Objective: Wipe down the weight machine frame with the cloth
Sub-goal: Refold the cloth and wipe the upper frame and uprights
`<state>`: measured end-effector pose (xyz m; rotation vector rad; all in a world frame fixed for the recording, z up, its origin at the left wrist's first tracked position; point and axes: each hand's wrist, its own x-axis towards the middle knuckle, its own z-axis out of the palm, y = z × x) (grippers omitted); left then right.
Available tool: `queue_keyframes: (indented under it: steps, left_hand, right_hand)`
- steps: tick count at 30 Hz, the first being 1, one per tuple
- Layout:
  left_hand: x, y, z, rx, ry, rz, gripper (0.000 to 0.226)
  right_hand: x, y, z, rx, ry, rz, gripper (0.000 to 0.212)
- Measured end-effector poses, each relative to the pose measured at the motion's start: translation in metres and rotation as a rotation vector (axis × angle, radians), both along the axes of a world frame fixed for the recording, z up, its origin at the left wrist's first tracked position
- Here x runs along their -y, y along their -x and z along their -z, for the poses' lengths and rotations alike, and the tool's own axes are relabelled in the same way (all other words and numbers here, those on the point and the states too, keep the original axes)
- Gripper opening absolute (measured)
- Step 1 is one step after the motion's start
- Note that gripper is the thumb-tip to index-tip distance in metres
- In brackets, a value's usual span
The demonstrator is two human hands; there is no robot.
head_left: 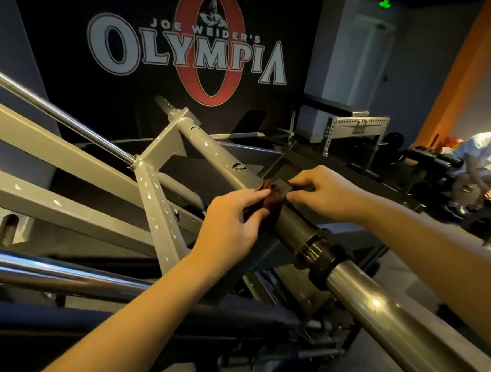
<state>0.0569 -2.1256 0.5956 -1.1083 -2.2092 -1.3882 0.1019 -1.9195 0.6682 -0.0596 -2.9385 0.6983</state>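
Pinching crumpled maroon cloth (270,198), chipped grey frame (207,149)

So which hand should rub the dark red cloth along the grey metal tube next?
Left. The left hand already grips the bunched dark red cloth against the grey metal tube, so it can probably slide it along. The right hand only pinches the cloth's edge.

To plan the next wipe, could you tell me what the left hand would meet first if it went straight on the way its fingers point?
Probably the right hand: the left hand points up-right across the cloth it grips on the frame tube, and that hand sits just beyond.
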Motion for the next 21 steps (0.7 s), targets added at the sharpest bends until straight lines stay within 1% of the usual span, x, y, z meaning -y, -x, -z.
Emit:
queue_keyframes:
  steps: [4, 6, 9, 12, 15, 18, 21]
  left_hand:
    - [0.059, -0.018, 0.047, 0.046, 0.115, -0.111, 0.046]
    - [0.073, -0.016, 0.051, 0.088, 0.146, -0.127, 0.043]
    - [0.042, -0.008, 0.022, 0.053, 0.118, -0.097, 0.038]
    - [-0.003, -0.005, -0.004, -0.015, 0.045, -0.064, 0.039]
    - [0.009, -0.016, 0.011, -0.002, 0.029, -0.065, 0.040]
    - [0.063, -0.030, 0.052, 0.063, 0.158, -0.198, 0.042]
    - [0.092, -0.037, 0.065, 0.071, 0.507, -0.374, 0.042]
  right_hand:
    - [0.001, -0.001, 0.006, -0.038, -0.077, -0.026, 0.019]
    - [0.002, -0.001, 0.007, -0.055, -0.102, -0.021, 0.020]
    - [0.005, -0.002, 0.006, -0.056, -0.115, -0.016, 0.017]
    - [0.008, -0.006, 0.006, -0.062, -0.075, -0.008, 0.015]
    - [0.009, -0.008, 0.010, -0.087, -0.052, 0.006, 0.018]
    - [0.008, -0.006, 0.014, -0.117, -0.045, 0.032, 0.016]
    - [0.012, -0.005, 0.013, -0.132, -0.057, 0.058, 0.021]
